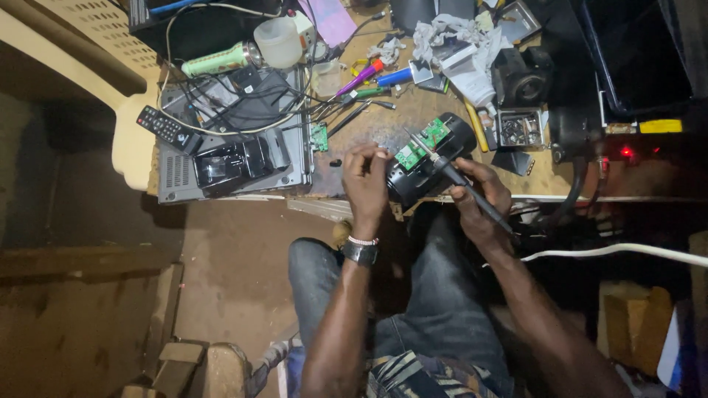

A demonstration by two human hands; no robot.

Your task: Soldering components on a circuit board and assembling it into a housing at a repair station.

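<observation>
We see the left hand (365, 179) closed on the near end of a black cylindrical device (431, 158), steadying it at the front edge of the desk (376, 125). The device lies tilted, its open side up, with a green circuit board (422, 144) showing inside it. Our right hand (479, 195) is clenched round a soldering iron (457, 177), held like a pen; its metal tip rests on or just above the circuit board, though in this dim view we cannot tell whether it touches.

A wristwatch (361, 253) sits on the left wrist. Toward the left edge of the desk lies a grey flat electronic unit (177, 173) with a black boxy gadget (232, 163) on top, and a black remote control (166, 127) at its far left corner. Near the back edge we find a pale green torch (221, 60) and a translucent plastic jar (279, 40). A small metal tray of screws (520, 129) sits just right of the device, near a black camera (523, 77). A white cable (619, 250) runs off beside the right forearm.
</observation>
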